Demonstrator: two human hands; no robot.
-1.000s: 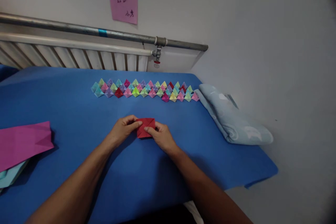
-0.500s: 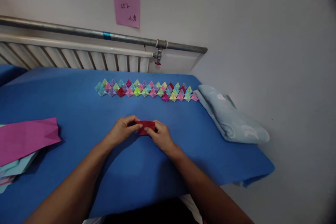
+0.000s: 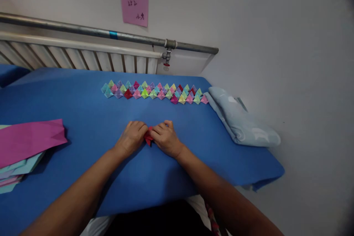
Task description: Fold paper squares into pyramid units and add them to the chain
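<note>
Between my two hands is a small piece of red paper, partly folded, with a pointed corner toward me. My left hand grips its left side with the fingers curled over it. The fingers of my right hand are closed on its right side. Both hands rest low over the blue table cover, and the fingertips hide much of the paper. Beyond them, folded paper pieces in many colours stand in staggered rows.
On the left lies a stack of coloured paper with a magenta sheet on top. A folded light-blue blanket sits at the right edge of the blue cover. Behind are a radiator, a metal pipe and a pink note.
The red paper was a flat rectangle held between thumbs and fingers; now it is bent into a pointed shape. Both hands have turned over, backs up, with fingers curled over it.
</note>
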